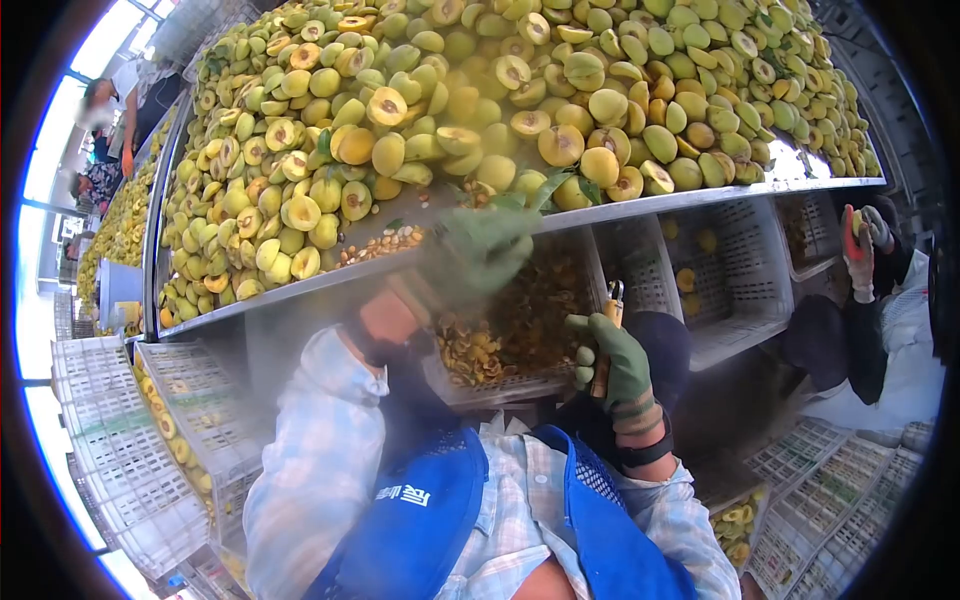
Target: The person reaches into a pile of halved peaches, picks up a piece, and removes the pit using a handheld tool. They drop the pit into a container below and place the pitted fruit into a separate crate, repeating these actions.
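Note:
My left hand [475, 255], in a green glove, hovers over the front edge of the sorting table [640, 209]. It is blurred, so its fingers and anything in them cannot be made out. My right hand [618, 360], also gloved, is closed round the wooden handle of a pitting tool [606, 335] with a curved metal tip pointing up. Beyond both hands lies a heap of yellow-green apricots [470, 140], many cut open with brown stones showing. Loose apricot stones [385, 245] and a green leaf [552, 188] lie near the table's edge.
Below the edge stands a crate of brownish fruit scraps [520, 315]. Right of it is a white crate [745, 265] with a few apricots. Stacked crates [130, 440] stand at left. A co-worker's gloved hand [858, 255] is at right; another person [135, 100] is far left.

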`<state>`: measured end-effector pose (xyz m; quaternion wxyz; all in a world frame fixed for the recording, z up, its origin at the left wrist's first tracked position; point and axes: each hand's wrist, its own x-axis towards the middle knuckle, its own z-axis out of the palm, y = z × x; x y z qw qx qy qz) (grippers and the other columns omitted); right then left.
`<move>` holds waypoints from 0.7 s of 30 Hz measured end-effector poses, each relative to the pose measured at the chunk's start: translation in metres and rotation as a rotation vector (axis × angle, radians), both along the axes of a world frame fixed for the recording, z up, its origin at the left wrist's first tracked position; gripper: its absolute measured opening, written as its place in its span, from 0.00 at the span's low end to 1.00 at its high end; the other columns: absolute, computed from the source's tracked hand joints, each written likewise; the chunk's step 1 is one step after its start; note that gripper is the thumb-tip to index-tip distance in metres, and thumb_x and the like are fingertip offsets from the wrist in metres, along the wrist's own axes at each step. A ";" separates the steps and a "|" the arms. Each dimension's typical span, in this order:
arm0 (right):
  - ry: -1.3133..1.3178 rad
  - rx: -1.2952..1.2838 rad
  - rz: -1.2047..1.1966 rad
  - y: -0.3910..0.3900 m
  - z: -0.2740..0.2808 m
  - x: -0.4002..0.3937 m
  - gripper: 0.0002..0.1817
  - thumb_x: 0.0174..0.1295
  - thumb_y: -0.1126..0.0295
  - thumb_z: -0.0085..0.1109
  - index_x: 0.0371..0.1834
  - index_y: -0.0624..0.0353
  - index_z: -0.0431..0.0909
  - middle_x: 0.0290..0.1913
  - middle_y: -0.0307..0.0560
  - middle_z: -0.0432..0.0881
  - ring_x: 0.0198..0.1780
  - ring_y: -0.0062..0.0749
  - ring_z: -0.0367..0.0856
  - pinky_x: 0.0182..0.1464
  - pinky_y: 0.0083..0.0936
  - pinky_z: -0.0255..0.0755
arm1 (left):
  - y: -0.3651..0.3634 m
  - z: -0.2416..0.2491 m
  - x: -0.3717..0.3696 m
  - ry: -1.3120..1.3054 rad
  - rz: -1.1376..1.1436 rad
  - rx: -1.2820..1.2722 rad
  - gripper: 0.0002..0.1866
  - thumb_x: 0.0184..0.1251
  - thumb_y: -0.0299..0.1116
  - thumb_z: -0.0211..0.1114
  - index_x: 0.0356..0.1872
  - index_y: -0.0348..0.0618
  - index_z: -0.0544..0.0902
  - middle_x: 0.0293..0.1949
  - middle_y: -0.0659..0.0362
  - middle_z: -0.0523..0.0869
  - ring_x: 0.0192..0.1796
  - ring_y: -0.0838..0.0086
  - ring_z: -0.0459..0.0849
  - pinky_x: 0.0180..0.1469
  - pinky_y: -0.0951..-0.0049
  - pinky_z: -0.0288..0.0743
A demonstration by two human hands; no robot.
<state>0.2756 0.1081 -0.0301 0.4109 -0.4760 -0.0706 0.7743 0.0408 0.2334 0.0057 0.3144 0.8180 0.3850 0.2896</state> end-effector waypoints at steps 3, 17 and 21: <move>-0.004 0.036 -0.018 -0.005 0.001 -0.002 0.23 0.73 0.54 0.53 0.55 0.65 0.77 0.24 0.34 0.75 0.20 0.19 0.70 0.23 0.17 0.69 | 0.060 0.004 -0.008 0.294 0.351 0.511 0.23 0.64 0.45 0.63 0.57 0.42 0.81 0.42 0.48 0.88 0.52 0.57 0.85 0.60 0.57 0.74; -0.105 0.179 0.110 -0.019 0.041 -0.036 0.21 0.70 0.53 0.57 0.53 0.62 0.78 0.24 0.37 0.77 0.20 0.24 0.75 0.23 0.21 0.72 | 0.114 -0.023 -0.065 0.499 0.268 0.146 0.19 0.52 0.39 0.68 0.47 0.49 0.84 0.47 0.50 0.85 0.51 0.54 0.83 0.53 0.62 0.76; -0.165 0.149 0.126 -0.025 0.053 -0.047 0.24 0.69 0.53 0.57 0.53 0.65 0.77 0.23 0.39 0.77 0.19 0.23 0.75 0.20 0.17 0.68 | 0.105 -0.026 -0.066 0.398 0.283 0.174 0.16 0.52 0.37 0.66 0.45 0.49 0.85 0.49 0.53 0.85 0.54 0.57 0.83 0.56 0.65 0.76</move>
